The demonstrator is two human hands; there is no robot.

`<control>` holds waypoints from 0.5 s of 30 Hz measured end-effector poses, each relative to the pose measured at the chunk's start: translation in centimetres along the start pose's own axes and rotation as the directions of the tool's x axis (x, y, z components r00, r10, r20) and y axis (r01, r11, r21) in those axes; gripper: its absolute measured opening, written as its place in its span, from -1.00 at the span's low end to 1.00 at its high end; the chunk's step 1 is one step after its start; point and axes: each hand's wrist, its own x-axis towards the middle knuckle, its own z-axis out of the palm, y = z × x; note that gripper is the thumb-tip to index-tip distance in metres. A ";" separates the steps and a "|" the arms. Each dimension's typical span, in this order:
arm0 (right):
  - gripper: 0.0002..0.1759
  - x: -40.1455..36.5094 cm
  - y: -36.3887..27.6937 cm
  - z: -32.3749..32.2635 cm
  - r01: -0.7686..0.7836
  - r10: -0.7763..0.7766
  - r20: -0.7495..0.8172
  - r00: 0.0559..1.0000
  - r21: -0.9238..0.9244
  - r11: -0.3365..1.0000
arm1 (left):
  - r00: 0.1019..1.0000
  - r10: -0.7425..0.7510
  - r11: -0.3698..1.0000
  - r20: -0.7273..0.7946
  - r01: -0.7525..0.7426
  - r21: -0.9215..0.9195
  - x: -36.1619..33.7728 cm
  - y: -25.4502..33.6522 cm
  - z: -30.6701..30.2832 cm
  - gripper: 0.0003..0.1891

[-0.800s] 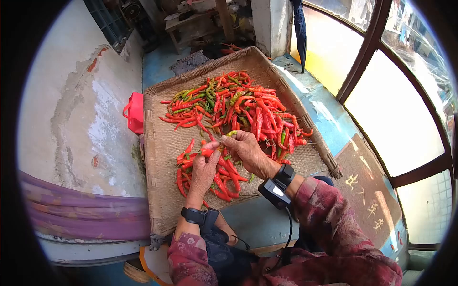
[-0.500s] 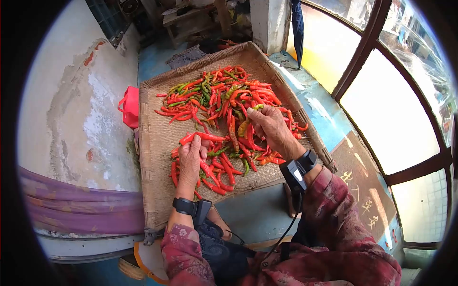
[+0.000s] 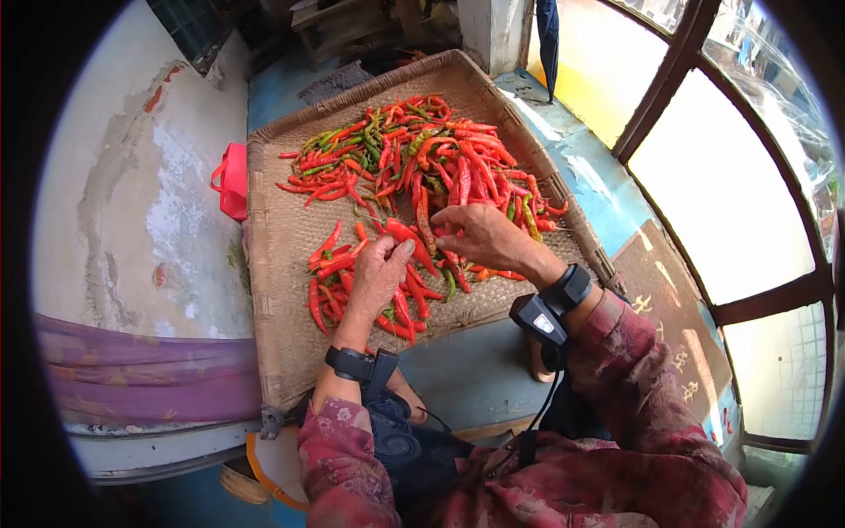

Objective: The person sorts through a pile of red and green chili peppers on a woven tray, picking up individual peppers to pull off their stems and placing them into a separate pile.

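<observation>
A wide, square woven tray (image 3: 282,352) holds red and green chili peppers in a large far heap (image 3: 396,150) and a smaller near pile (image 3: 326,295). My left hand (image 3: 377,275) is over the near pile, thumb and fingers closed on a red chili pepper (image 3: 409,242) whose thin stem points up and left. Just right of that pepper is my right hand (image 3: 488,236), its thumb and index finger apart with nothing visible between them. A yellow-green chili pepper (image 3: 531,217) lies beyond my right wrist at the heap's right side.
A red bag (image 3: 231,182) is by the peeling wall, left of the tray. A dark folded umbrella (image 3: 547,48) hangs near the windows on the right. A brown mat (image 3: 656,290) lies on the floor. Below the tray is an orange-rimmed container (image 3: 277,471).
My right hand has let go of the yellow-green chili pepper and moved down and left, toward my left hand. The red pepper in my left hand has turned and shifted right.
</observation>
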 end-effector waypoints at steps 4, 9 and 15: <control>-0.59 0.7 -0.8 3.5 0.018 -0.018 0.065 0.998 0.014 1.000 | 1.000 0.010 0.999 -0.024 -0.011 -0.036 0.2 0.6 0.8 -0.70; -0.72 2.0 -0.4 2.2 -0.022 0.026 0.071 0.997 -0.059 0.998 | 0.986 -0.026 0.997 -0.163 0.014 -0.075 0.1 0.7 -1.4 -0.69; -0.63 3.7 -1.0 -0.4 0.000 -0.089 -0.458 0.885 -0.191 0.982 | 0.925 -0.101 0.958 -0.367 -0.009 -0.288 0.1 -0.2 -2.9 -0.71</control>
